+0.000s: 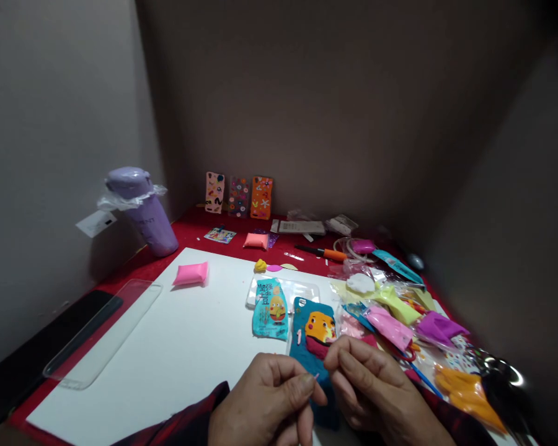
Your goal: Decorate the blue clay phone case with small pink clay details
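Observation:
Both my hands meet at the bottom of the view over a blue phone case (312, 331) decorated with an orange clay face. My left hand (270, 406) is closed, thumb and fingers pinched together. My right hand (376, 387) is closed too, its fingertips pinching a tiny pink piece of clay (316, 376) between the two hands. The case lies on a white sheet (177, 347). A teal snack packet (271, 308) lies just left of the case, beside a clear plastic case (302, 289).
Several bags of coloured clay (395, 310) are heaped on the right, with an orange bag (467, 390) nearest. A pink clay pack (190, 273), a clear case (102, 334), a black phone (41, 353) and a purple bottle (144, 207) are on the left. Three decorated cases (239, 196) lean on the back wall.

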### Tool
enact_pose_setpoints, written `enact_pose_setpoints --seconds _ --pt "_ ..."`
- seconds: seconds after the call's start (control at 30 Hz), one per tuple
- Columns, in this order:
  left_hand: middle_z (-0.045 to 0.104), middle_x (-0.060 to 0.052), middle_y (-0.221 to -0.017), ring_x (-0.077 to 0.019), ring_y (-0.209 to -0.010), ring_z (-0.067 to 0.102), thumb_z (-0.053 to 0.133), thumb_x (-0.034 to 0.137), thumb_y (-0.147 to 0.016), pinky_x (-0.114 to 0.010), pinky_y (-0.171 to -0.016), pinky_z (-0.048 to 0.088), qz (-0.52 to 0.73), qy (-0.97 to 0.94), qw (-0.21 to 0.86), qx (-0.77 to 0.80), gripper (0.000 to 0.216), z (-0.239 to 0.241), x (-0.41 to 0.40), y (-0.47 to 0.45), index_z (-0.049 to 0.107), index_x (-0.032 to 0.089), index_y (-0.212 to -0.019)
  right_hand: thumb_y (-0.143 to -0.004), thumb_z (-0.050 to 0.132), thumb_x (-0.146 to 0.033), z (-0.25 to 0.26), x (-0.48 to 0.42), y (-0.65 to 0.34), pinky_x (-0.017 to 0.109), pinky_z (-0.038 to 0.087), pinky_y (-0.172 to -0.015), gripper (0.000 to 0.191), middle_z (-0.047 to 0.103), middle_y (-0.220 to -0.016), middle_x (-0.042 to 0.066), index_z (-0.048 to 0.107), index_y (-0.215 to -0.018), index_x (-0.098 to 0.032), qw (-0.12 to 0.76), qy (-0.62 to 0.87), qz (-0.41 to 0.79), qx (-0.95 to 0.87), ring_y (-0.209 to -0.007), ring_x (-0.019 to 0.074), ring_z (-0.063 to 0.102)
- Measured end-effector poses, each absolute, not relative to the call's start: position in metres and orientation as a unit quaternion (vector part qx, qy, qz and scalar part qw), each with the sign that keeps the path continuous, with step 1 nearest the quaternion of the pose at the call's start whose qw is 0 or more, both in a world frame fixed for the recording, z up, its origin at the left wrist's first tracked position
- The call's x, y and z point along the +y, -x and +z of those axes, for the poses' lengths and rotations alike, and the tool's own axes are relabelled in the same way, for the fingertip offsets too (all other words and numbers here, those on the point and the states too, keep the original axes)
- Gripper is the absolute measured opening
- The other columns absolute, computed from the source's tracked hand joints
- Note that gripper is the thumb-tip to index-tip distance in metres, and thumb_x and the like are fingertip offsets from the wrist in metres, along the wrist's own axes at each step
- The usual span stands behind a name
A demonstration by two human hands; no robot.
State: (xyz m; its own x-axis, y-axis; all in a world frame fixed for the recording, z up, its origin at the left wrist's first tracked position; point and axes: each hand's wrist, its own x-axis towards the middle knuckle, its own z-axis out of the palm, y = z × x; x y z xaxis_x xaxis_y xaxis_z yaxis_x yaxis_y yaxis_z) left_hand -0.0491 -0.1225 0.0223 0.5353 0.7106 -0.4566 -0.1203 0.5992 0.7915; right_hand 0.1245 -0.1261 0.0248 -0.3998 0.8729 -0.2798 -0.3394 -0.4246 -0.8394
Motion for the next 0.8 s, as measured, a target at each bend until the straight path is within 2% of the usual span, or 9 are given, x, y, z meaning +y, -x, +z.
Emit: enact_pose_setpoints --seconds 0.1,0.17,0.3,0.4,0.5,0.63,0.8 --pt "0.056 0.002 -0.046 -0.0028 -0.030 0.033 0.059 0.046 -0.078 -0.016 -0.032 0.017 0.261 -0.372 0.798 0.395 0.034 0.022 -0.122 0.050 0.061 0.012 -0.080 -0.083 0.060 -0.040 0.025 -0.125 -0.124 0.018 0.013 -0.038 0.024 0.045 -0.051 -0.006 0.057 -0.090 -0.017 0.408 0.366 0.762 -0.345 -0.039 0.0031 0.026" --pt "0.056 0.002 -0.046 -0.0028 -0.030 0.033 0.058 0.044 -0.079 -0.016 -0.032 0.017 0.260 -0.379 0.794 0.397 0.032 0.022 -0.122 0.050 0.061 0.012 -0.079 -0.082 0.062 -0.036 0.026 -0.124 -0.124 0.019 0.016 -0.040 0.022 0.048 -0.053 -0.005 0.057 -0.090 -0.016 0.415 0.364 0.759 -0.346 -0.041 0.0037 0.029" --pt "0.055 0.002 -0.046 -0.0022 -0.029 0.032 0.058 0.047 -0.078 -0.016 -0.031 0.017 0.253 -0.385 0.792 0.400 0.036 0.025 -0.121 0.050 0.061 0.011 -0.080 -0.081 0.063 -0.039 0.028 -0.122 -0.125 0.019 0.020 -0.044 0.024 0.040 -0.054 -0.006 0.058 -0.087 -0.016 0.413 0.385 0.748 -0.349 -0.047 0.0049 0.028" --pt "0.055 0.002 -0.046 -0.0023 -0.029 0.032 0.058 0.050 -0.078 -0.016 -0.031 0.017 0.256 -0.390 0.791 0.395 0.039 0.028 -0.121 0.050 0.060 0.011 -0.079 -0.083 0.056 -0.049 0.028 -0.124 -0.125 0.019 0.016 -0.041 0.033 0.032 -0.050 -0.008 0.058 -0.083 -0.017 0.406 0.434 0.700 -0.397 -0.044 0.0050 0.024" --pt "0.055 0.002 -0.047 -0.0024 -0.029 0.031 0.054 0.047 -0.083 -0.017 -0.033 0.016 0.251 -0.413 0.779 0.400 0.037 0.030 -0.121 0.050 0.060 0.011 -0.080 -0.080 0.058 -0.053 0.028 -0.125 -0.124 0.020 0.012 -0.040 0.037 0.032 -0.048 -0.008 0.057 -0.076 -0.016 0.385 0.482 0.640 -0.458 -0.043 0.0046 0.023" --pt "0.057 0.001 -0.050 -0.0021 -0.031 0.030 0.048 0.044 -0.087 -0.017 -0.035 0.016 0.246 -0.436 0.768 0.399 0.034 0.031 -0.120 0.051 0.059 0.011 -0.082 -0.079 0.062 -0.049 0.028 -0.125 -0.124 0.020 0.016 -0.042 0.035 0.038 -0.053 -0.007 0.058 -0.078 -0.015 0.374 0.476 0.628 -0.489 -0.046 0.0044 0.025" --pt "0.055 0.002 -0.048 -0.0032 -0.033 0.029 0.046 0.049 -0.087 -0.019 -0.036 0.014 0.223 -0.473 0.749 0.406 0.039 0.034 -0.120 0.050 0.057 0.013 -0.076 -0.073 0.071 -0.040 0.025 -0.125 -0.125 0.020 0.022 -0.047 0.031 0.032 -0.051 -0.009 0.062 -0.088 -0.015 0.383 0.456 0.628 -0.501 -0.049 0.0054 0.028"
